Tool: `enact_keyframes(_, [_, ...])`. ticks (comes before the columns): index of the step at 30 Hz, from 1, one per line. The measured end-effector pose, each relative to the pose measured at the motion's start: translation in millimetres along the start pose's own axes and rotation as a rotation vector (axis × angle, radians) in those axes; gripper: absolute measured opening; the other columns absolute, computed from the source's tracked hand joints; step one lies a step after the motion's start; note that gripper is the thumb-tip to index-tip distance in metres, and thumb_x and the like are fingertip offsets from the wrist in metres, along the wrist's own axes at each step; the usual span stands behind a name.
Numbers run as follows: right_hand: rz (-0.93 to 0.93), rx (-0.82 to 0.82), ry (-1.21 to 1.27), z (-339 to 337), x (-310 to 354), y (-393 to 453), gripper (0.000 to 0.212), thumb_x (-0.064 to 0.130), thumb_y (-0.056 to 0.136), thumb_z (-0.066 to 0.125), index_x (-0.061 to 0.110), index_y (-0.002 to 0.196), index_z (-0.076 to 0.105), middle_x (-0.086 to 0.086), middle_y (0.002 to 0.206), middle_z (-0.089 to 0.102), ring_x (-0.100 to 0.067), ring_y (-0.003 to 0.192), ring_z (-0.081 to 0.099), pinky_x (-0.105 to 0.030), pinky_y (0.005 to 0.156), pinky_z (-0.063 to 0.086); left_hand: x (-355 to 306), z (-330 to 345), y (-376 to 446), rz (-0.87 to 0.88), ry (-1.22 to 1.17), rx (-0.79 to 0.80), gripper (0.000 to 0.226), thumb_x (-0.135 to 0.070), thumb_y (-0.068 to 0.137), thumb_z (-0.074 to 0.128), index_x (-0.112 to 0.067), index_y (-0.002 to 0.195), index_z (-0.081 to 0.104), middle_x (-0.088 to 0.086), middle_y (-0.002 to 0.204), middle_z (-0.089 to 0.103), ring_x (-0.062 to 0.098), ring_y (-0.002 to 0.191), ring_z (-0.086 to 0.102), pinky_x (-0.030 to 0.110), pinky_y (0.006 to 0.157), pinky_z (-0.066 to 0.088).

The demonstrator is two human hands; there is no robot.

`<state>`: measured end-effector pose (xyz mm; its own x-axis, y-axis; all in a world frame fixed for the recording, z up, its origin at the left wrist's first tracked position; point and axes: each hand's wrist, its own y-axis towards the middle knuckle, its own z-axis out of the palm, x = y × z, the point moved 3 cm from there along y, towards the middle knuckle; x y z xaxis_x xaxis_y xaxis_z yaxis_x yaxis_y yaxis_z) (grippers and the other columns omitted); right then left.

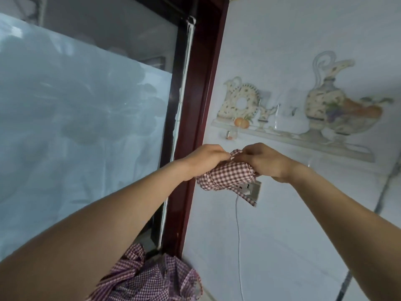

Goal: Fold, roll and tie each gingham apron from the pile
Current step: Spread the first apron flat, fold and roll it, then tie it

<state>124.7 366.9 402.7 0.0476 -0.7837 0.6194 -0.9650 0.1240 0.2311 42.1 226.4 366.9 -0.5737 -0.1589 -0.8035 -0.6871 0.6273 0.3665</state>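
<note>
We are tying: left hand (206,156) and right hand (260,158) pinch the strap above the rolled apron (227,175). Next, pull the knot snug.

Single head-worn wide view, facing forward at a tiled wall (282,224), both outstretched arms close, tilted frame

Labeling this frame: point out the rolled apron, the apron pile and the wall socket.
rolled apron (225,173): head view, middle of the checked roll between the hands.
apron pile (156,281): head view, crumpled checked cloth at the bottom edge.
wall socket (251,189): head view, its plate below the roll.
</note>
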Motion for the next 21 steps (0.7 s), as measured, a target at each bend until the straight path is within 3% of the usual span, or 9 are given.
enact_keyframes(3, [0.038,-0.045,0.059,-8,-9,26,0.023,0.023,0.099,0.058,0.006,0.086,0.066,-0.011,0.083,0.068,-0.022,0.075,0.063,-0.035,0.068,0.05,-2,-10,22,-0.113,-0.127,0.173,0.035,-0.036,0.095,0.06,-0.013,0.122,0.063,-0.002,0.111,0.069,0.013,0.107,0.063,0.03,0.098,0.047])
enact_keyframes(6, [0.066,-0.103,0.04,-26,-16,56,0.034,0.024,0.1,0.055,-0.007,0.099,0.067,-0.02,0.091,0.069,-0.03,0.083,0.063,-0.041,0.075,0.049,0,-19,45,-0.085,-0.051,0.305,0.068,-0.046,0.081,0.071,-0.025,0.141,0.046,-0.007,0.127,0.059,0.009,0.115,0.058,0.026,0.096,0.049])
enact_keyframes(8, [0.112,-0.16,0.027,-41,-19,78,0.036,0.025,0.098,0.056,-0.009,0.106,0.066,-0.021,0.099,0.072,-0.035,0.092,0.068,-0.048,0.086,0.055,2,-21,62,0.078,0.182,0.213,0.081,-0.042,0.073,0.082,-0.028,0.142,0.042,-0.014,0.124,0.055,0.0,0.111,0.054,0.016,0.087,0.048])
enact_keyframes(10, [0.159,-0.171,0.039,-55,-19,99,0.033,0.025,0.096,0.059,-0.003,0.112,0.066,-0.017,0.102,0.073,-0.031,0.095,0.07,-0.045,0.088,0.058,4,-24,83,0.283,0.302,0.012,0.075,-0.037,0.072,0.086,-0.024,0.136,0.05,-0.012,0.12,0.057,0.0,0.107,0.055,0.02,0.088,0.05])
enact_keyframes(12, [0.176,-0.147,0.048,-68,-13,115,0.028,0.025,0.096,0.061,0.003,0.114,0.065,-0.011,0.105,0.073,-0.027,0.096,0.07,-0.041,0.083,0.059,9,-29,104,0.362,0.208,-0.072,0.067,-0.032,0.073,0.086,-0.021,0.132,0.056,-0.009,0.119,0.063,0.003,0.107,0.06,0.029,0.093,0.053])
enact_keyframes(15, [0.18,-0.161,0.008,-93,-4,133,0.019,0.015,0.092,0.066,0.002,0.105,0.068,-0.01,0.099,0.074,-0.026,0.093,0.069,-0.042,0.083,0.058,9,-35,136,0.41,0.129,-0.119,0.064,-0.025,0.075,0.085,-0.017,0.132,0.058,-0.007,0.118,0.066,0.004,0.106,0.062,0.027,0.092,0.054])
enact_keyframes(21, [0.197,-0.336,-0.133,-147,13,161,0.014,0.005,0.092,0.063,-0.008,0.096,0.068,-0.019,0.084,0.074,-0.032,0.075,0.073,-0.041,0.069,0.062,-25,-31,188,0.583,0.177,-0.296,0.059,-0.018,0.088,0.072,-0.022,0.141,0.046,0.003,0.133,0.051,0.016,0.122,0.05,0.035,0.107,0.042])
